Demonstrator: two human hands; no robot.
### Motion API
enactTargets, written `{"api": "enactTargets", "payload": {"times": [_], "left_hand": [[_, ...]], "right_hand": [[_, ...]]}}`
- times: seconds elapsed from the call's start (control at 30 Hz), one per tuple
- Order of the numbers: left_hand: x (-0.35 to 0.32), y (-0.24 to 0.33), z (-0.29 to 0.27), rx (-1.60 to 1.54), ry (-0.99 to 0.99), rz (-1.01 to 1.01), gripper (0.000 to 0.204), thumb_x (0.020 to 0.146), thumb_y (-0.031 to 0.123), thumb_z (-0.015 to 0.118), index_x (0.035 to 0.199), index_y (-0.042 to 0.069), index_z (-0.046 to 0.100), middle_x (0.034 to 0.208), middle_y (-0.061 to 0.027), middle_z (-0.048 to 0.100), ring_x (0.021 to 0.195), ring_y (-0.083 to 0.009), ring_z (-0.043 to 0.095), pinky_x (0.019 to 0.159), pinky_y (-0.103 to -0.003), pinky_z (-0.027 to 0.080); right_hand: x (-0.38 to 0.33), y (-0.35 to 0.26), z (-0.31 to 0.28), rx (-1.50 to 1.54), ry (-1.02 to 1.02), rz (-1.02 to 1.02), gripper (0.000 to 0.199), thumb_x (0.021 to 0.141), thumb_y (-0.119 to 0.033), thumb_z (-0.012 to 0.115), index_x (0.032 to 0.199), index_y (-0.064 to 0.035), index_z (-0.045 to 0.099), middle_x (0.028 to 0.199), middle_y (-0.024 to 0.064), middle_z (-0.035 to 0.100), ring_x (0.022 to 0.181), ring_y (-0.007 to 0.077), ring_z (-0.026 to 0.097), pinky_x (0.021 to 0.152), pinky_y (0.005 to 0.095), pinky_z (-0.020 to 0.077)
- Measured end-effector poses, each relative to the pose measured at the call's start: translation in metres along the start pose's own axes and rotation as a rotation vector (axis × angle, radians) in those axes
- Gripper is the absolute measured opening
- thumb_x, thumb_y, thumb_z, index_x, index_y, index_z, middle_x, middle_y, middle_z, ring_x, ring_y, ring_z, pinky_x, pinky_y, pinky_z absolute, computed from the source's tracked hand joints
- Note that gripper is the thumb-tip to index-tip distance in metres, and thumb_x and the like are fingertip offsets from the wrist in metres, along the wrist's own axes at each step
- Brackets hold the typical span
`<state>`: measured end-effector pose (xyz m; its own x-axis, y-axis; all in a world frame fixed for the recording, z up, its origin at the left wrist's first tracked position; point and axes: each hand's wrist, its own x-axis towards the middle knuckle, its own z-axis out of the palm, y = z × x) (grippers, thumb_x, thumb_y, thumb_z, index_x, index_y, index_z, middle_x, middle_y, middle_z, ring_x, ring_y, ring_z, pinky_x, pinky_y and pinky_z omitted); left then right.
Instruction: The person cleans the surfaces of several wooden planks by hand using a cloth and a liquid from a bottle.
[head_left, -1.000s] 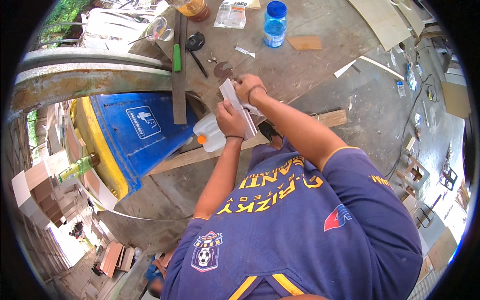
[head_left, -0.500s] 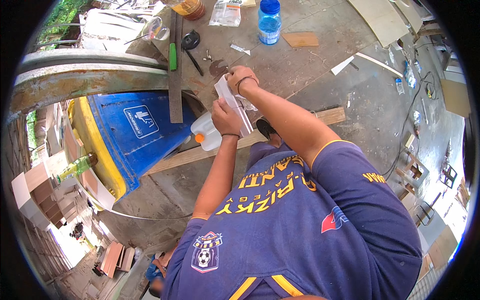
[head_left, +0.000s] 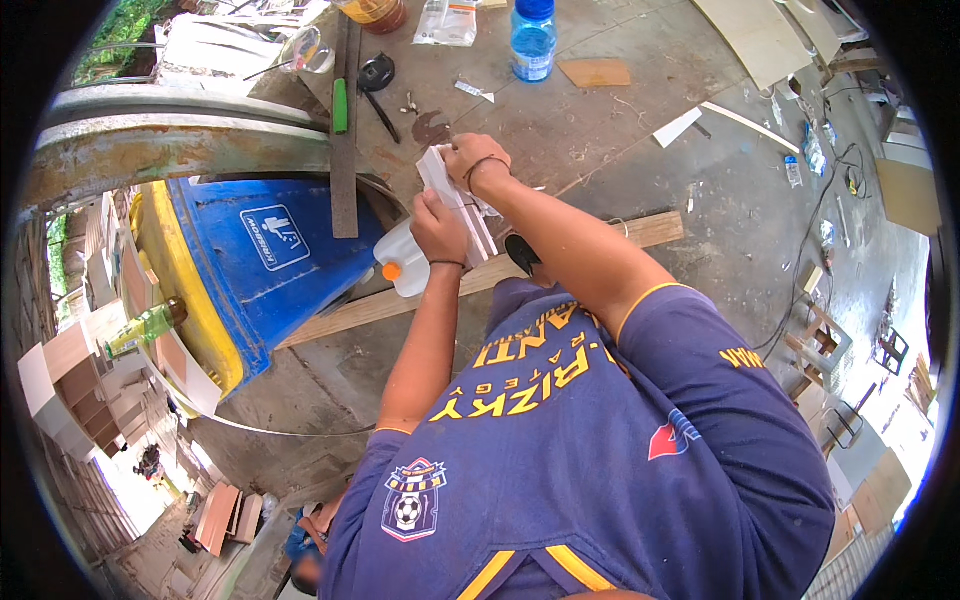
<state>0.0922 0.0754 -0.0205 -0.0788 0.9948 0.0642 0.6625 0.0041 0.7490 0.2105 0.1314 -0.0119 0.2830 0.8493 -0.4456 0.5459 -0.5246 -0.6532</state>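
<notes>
A narrow, pale board (head_left: 482, 240) with a lengthwise line along it slants between my hands above the workspace. My left hand (head_left: 440, 228) is closed around its left side, near the middle. At the far end, my right hand (head_left: 477, 162) is curled over the same board with its fingers bent; whether something small is under those fingers is hidden. Just left of my left wrist lies a translucent white jug (head_left: 402, 255) with an orange cap.
A blue bin (head_left: 270, 260) with a yellow rim lies at left. Across its edge rests a long dark bar (head_left: 344, 180). Beyond my hands are a blue jar (head_left: 533, 45), a black round tool (head_left: 376, 75) and a wood offcut (head_left: 595, 72). A timber length (head_left: 650, 232) runs behind my forearms.
The whole view has shifted slightly. Both hands stay on the pale board, and my right hand sits a little flatter over its far end.
</notes>
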Motion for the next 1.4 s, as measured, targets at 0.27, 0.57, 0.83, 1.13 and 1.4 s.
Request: {"api": "enactTargets", "payload": {"times": [0.27, 0.57, 0.83, 1.13, 1.4], "left_hand": [[0.000, 0.000, -0.004, 0.002, -0.010, -0.026, 0.038, 0.096, 0.028, 0.038, 0.087, -0.004, 0.057, 0.078, -0.0270, 0.060, 0.075, -0.0447, 0.057, 0.065, -0.048, 0.042], [0.013, 0.000, 0.001, 0.097, 0.012, 0.002, 0.039, 0.096, 0.029, 0.038, 0.088, -0.003, 0.059, 0.078, -0.0272, 0.060, 0.076, -0.0465, 0.058, 0.066, -0.050, 0.043], [0.015, -0.013, -0.006, -0.094, -0.037, -0.075, 0.040, 0.096, 0.031, 0.039, 0.093, -0.003, 0.060, 0.086, -0.0260, 0.063, 0.081, -0.0444, 0.059, 0.071, -0.047, 0.045], [0.012, -0.003, -0.005, -0.099, -0.053, -0.035, 0.039, 0.096, 0.030, 0.039, 0.091, -0.002, 0.061, 0.080, -0.0271, 0.060, 0.076, -0.0448, 0.058, 0.066, -0.047, 0.044], [0.016, -0.007, -0.010, -0.066, -0.057, -0.043, 0.040, 0.097, 0.030, 0.038, 0.091, -0.003, 0.061, 0.080, -0.0270, 0.060, 0.076, -0.0435, 0.059, 0.067, -0.046, 0.044]], "right_hand": [[-0.023, 0.015, -0.002, -0.033, 0.028, -0.104, 0.035, 0.083, -0.038, 0.056, 0.097, -0.0072, 0.067, 0.097, 0.0199, 0.066, 0.094, 0.0364, 0.062, 0.081, 0.0437, 0.0490], [0.044, -0.012, -0.006, -0.066, -0.016, 0.161, 0.039, 0.082, -0.037, 0.056, 0.102, -0.0065, 0.069, 0.108, 0.0166, 0.065, 0.104, 0.0315, 0.062, 0.086, 0.0390, 0.0495], [-0.015, 0.036, 0.001, 0.196, 0.032, -0.369, 0.039, 0.078, -0.039, 0.062, 0.102, -0.0087, 0.068, 0.097, 0.0201, 0.065, 0.092, 0.0347, 0.062, 0.082, 0.0398, 0.0488], [-0.003, -0.007, -0.007, -0.134, 0.046, -0.182, 0.033, 0.083, -0.037, 0.055, 0.093, -0.0075, 0.066, 0.095, 0.0180, 0.066, 0.093, 0.0369, 0.062, 0.082, 0.0445, 0.0486], [0.032, 0.009, 0.003, 0.331, 0.123, -0.025, 0.036, 0.084, -0.037, 0.058, 0.090, -0.0024, 0.068, 0.083, 0.0178, 0.066, 0.074, 0.0284, 0.062, 0.070, 0.0384, 0.0479]]}}
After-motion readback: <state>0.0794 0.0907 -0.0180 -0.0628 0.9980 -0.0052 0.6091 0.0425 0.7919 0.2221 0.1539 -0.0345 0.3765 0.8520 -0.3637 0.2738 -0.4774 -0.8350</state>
